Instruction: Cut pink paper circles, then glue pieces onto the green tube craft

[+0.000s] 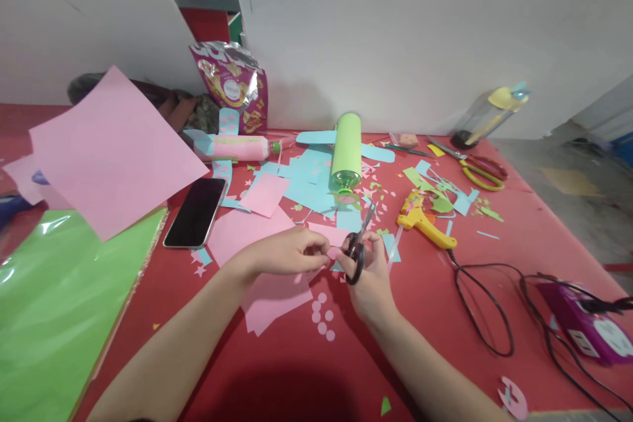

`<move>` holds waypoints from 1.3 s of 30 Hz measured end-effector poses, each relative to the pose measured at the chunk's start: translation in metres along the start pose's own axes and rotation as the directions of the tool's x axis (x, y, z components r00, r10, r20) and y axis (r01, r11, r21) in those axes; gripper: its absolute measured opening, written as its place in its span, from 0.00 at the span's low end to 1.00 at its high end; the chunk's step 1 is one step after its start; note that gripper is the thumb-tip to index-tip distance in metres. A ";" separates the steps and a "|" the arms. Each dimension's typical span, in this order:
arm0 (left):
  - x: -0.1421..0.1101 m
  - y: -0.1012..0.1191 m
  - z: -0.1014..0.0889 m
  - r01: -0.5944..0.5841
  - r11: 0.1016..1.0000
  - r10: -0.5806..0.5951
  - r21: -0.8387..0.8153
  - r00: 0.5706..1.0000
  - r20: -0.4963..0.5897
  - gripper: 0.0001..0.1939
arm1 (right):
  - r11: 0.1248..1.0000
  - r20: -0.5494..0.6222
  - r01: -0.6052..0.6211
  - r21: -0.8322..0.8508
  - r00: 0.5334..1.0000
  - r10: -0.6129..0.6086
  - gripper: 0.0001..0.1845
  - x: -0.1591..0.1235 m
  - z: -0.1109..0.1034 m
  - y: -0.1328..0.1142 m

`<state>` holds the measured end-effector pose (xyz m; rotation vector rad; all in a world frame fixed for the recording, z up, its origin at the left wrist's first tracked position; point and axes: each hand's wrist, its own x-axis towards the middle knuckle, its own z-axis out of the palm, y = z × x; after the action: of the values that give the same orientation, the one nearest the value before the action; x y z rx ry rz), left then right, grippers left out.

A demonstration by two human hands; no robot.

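My left hand (309,252) pinches the edge of a small pink paper circle (335,253). My right hand (368,270) has its fingers in the handles of black-handled scissors (355,257), whose blades point up and away from me. The thumb of that hand also rests close to the paper circle. Beneath my left wrist lie pink paper sheets (270,300). Several cut pink circles (322,316) are scattered on the red table (297,369) just below my hands. Beyond my hands lies a bottle wrapped in green paper (347,148) with light-blue wing strips.
A yellow glue gun (425,221) lies right, its cord running to a purple power strip (583,320). Larger scissors (482,170) and a clear bottle (494,115) stand farther back. Left are a phone (196,212), a pink-wrapped bottle (240,147), a snack bag (235,86) and green sheets (64,303).
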<state>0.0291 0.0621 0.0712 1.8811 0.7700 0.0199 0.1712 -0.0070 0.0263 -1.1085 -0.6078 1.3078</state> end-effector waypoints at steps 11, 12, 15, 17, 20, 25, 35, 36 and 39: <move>0.009 0.005 0.015 0.024 0.993 -0.035 -0.112 0.994 -0.100 0.17 | 0.998 -0.047 0.055 0.015 0.997 -0.054 0.21 0.001 0.001 -0.002; 0.010 0.005 0.015 0.025 0.992 -0.038 -0.123 0.994 -0.102 0.17 | 0.998 -0.045 0.053 0.016 0.998 -0.053 0.21 0.001 0.001 -0.002; 0.010 0.005 0.014 0.027 0.988 -0.043 -0.155 0.994 -0.103 0.17 | 0.998 -0.033 0.050 0.026 0.998 -0.049 0.21 0.001 0.001 -0.002; 0.009 0.004 0.013 0.018 0.984 -0.039 -0.179 0.993 -0.116 0.17 | 0.999 -0.012 0.035 0.040 0.999 -0.035 0.20 0.001 0.001 -0.001; 0.009 0.002 0.012 -0.016 0.970 -0.034 -0.244 0.979 -0.200 0.16 | 0.999 0.054 -0.005 0.052 0.999 0.002 0.20 -0.001 0.000 0.001; 0.007 0.001 0.008 -0.119 0.920 -0.057 -0.375 0.903 -0.426 0.16 | 0.999 0.209 -0.042 0.009 0.977 0.039 0.19 -0.005 0.000 0.005; 0.006 0.008 0.009 -0.139 0.926 -0.082 -0.351 0.833 -0.547 0.14 | 0.992 0.370 -0.017 -0.126 0.927 0.063 0.20 -0.008 -0.003 0.001; 0.006 0.008 0.010 -0.137 0.931 -0.076 -0.337 0.832 -0.550 0.14 | 0.991 0.368 -0.020 -0.131 0.927 0.067 0.20 -0.008 -0.003 0.001; 0.006 0.009 0.011 -0.127 0.946 -0.060 -0.297 0.833 -0.549 0.15 | 0.991 0.361 -0.025 -0.132 0.930 0.072 0.19 -0.009 -0.002 0.002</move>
<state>0.0425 0.0540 0.0719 1.5742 1.0501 0.7068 0.1708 -0.0160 0.0258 -0.9903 -0.9538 1.5516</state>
